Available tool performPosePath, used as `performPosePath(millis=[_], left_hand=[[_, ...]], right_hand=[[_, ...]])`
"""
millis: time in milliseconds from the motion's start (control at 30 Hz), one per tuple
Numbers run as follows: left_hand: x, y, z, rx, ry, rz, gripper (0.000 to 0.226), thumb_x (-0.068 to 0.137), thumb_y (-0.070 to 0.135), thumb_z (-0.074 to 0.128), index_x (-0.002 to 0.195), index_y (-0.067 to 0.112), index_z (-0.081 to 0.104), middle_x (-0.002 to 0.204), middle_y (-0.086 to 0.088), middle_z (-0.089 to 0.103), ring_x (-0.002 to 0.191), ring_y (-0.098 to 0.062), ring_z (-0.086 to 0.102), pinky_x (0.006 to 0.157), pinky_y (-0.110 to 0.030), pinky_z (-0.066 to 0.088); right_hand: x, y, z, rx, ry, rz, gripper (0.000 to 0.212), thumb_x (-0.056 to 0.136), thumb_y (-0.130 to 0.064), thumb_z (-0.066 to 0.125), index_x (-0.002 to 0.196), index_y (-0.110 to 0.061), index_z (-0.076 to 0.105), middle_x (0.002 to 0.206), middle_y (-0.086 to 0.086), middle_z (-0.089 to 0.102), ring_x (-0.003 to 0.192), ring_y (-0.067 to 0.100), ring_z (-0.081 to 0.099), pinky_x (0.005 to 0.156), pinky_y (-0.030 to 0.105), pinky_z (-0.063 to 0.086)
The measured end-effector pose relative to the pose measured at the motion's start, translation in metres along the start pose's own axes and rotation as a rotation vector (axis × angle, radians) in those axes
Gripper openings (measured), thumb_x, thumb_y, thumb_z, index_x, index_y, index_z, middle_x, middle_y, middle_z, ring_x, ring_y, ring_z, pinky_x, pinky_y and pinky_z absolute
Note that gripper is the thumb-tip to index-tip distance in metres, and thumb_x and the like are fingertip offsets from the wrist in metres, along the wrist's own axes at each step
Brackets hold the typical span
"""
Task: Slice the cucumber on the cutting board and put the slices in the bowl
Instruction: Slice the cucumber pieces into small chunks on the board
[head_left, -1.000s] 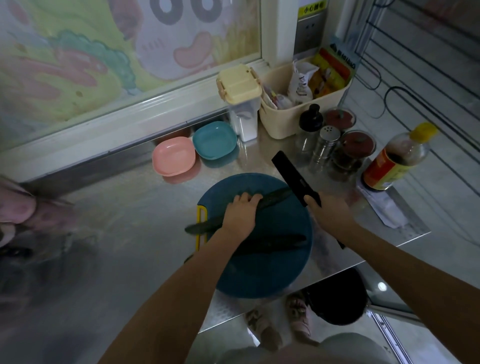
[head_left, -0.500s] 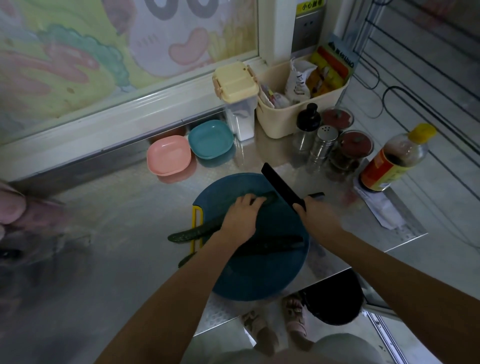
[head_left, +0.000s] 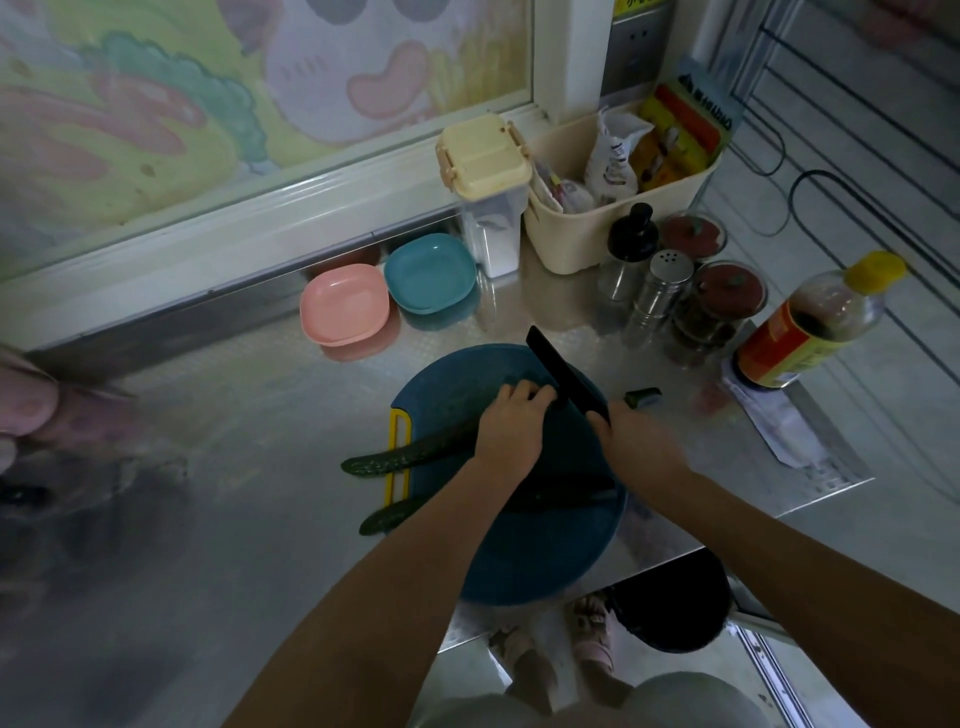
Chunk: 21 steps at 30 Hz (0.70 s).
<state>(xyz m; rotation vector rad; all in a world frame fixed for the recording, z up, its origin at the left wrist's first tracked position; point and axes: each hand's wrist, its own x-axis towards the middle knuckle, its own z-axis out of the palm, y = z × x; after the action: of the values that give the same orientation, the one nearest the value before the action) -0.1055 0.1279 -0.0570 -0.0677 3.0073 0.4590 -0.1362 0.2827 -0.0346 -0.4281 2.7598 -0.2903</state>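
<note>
Delta vs a second ago: the knife (head_left: 563, 376) was raised over the far end of the cucumber (head_left: 410, 457). It is now down at the board, blade hard against the left-hand fingertips. The first cut is done.

A short end piece (head_left: 643, 397) is off. It lies on the steel counter (head_left: 260, 415), just right of the cutting board (head_left: 519, 561) and beside the right hand (head_left: 641, 441). Judgement: that is the stem tip, likely scrap and not a slice for the bowl.

Hands:
- The left hand (head_left: 511, 431) has its fingers curled over the top of the cucumber, pinning it to the board. The knuckles sit next to the blade.
- The right hand is wrapped round the knife handle, which is mostly hidden under the hand.

Task objects:
- The cucumber lies diagonally across the board. Its near tail overhangs the left edge, past the yellow handle slot.
- A second cucumber (head_left: 550, 496) lies closer to the person, partly under the left forearm and uncut.
- The pink bowl (head_left: 344, 304) and teal bowl (head_left: 430, 273) sit behind the board, well apart from the hands. Neither holds any slices. Which one is the target cannot be told.

Status: slicing has only just started and nothing has been transferred. The next step likely calls for the left hand to step back along the cucumber for each cut. The risk is fingertips this close to the blade in dim light.
</note>
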Motion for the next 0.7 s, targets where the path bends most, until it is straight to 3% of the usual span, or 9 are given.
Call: performPosePath(millis=[167, 367, 433, 533, 567, 600, 667, 700], left_hand=[[0.003, -0.003, 0.000, 0.037, 0.008, 0.004, 0.034, 0.094, 0.014, 0.047, 0.127, 0.021, 0.050, 0.121, -0.006, 0.051, 0.105, -0.025, 0.047, 0.064, -0.031, 0.040], [0.007, 0.010, -0.001, 0.127, -0.046, -0.053, 0.045, 0.094, 0.012, 0.041, 0.137, 0.023, 0.036, 0.126, -0.010, 0.045, 0.114, -0.028, 0.043, 0.073, -0.034, 0.045], [0.007, 0.011, -0.002, 0.137, -0.048, -0.059, 0.044, 0.095, 0.013, 0.040, 0.138, 0.023, 0.036, 0.128, -0.010, 0.044, 0.116, -0.029, 0.043, 0.074, -0.034, 0.046], [0.006, 0.010, 0.000, 0.134, -0.030, -0.053, 0.040, 0.097, 0.015, 0.039, 0.137, 0.021, 0.039, 0.125, -0.011, 0.047, 0.111, -0.029, 0.046, 0.070, -0.034, 0.044], [0.007, 0.009, 0.000, 0.122, -0.025, -0.050, 0.039, 0.096, 0.015, 0.042, 0.135, 0.020, 0.042, 0.122, -0.012, 0.050, 0.108, -0.030, 0.048, 0.068, -0.034, 0.043], [0.007, 0.009, -0.001, 0.105, -0.021, -0.047, 0.038, 0.095, 0.013, 0.045, 0.133, 0.018, 0.046, 0.119, -0.014, 0.052, 0.104, -0.031, 0.051, 0.065, -0.035, 0.043], [0.007, 0.009, -0.001, 0.078, -0.007, -0.043, 0.036, 0.091, 0.009, 0.052, 0.126, 0.015, 0.053, 0.110, -0.016, 0.056, 0.097, -0.034, 0.055, 0.059, -0.036, 0.041], [0.007, 0.009, -0.001, 0.080, -0.002, -0.045, 0.036, 0.090, 0.008, 0.052, 0.125, 0.015, 0.054, 0.110, -0.016, 0.056, 0.097, -0.034, 0.055, 0.059, -0.036, 0.042]], right_hand=[[0.001, 0.001, -0.003, 0.055, 0.039, 0.007, 0.040, 0.101, -0.037, 0.029, 0.106, -0.003, 0.050, 0.093, 0.019, 0.064, 0.084, 0.032, 0.061, 0.045, 0.028, 0.026], [0.005, 0.000, -0.002, 0.050, 0.050, -0.012, 0.037, 0.101, -0.034, 0.033, 0.104, -0.002, 0.050, 0.091, 0.018, 0.066, 0.078, 0.029, 0.063, 0.041, 0.021, 0.019], [0.005, -0.002, -0.005, -0.016, 0.122, -0.033, 0.029, 0.094, -0.033, 0.051, 0.091, -0.004, 0.054, 0.076, 0.016, 0.066, 0.061, 0.022, 0.062, 0.038, 0.016, 0.010], [0.001, -0.009, -0.003, -0.094, 0.177, -0.008, 0.037, 0.066, -0.031, 0.082, 0.065, -0.006, 0.055, 0.045, 0.009, 0.056, 0.032, 0.013, 0.047, 0.041, 0.010, -0.004], [-0.002, -0.011, -0.004, -0.144, 0.185, -0.028, 0.038, 0.064, -0.029, 0.085, 0.063, -0.005, 0.056, 0.041, 0.009, 0.054, 0.030, 0.013, 0.046, 0.039, 0.012, -0.002], [-0.002, -0.010, -0.002, -0.162, 0.118, -0.043, 0.034, 0.074, -0.029, 0.078, 0.070, -0.002, 0.058, 0.049, 0.011, 0.059, 0.037, 0.016, 0.054, 0.035, 0.016, 0.007], [-0.001, -0.008, 0.004, -0.150, 0.066, -0.042, 0.030, 0.093, -0.031, 0.056, 0.090, -0.001, 0.056, 0.072, 0.014, 0.067, 0.059, 0.020, 0.064, 0.043, 0.020, 0.026], [-0.003, -0.010, -0.003, -0.149, 0.092, -0.037, 0.028, 0.090, -0.031, 0.060, 0.087, -0.003, 0.057, 0.067, 0.013, 0.066, 0.055, 0.018, 0.062, 0.040, 0.020, 0.021]])
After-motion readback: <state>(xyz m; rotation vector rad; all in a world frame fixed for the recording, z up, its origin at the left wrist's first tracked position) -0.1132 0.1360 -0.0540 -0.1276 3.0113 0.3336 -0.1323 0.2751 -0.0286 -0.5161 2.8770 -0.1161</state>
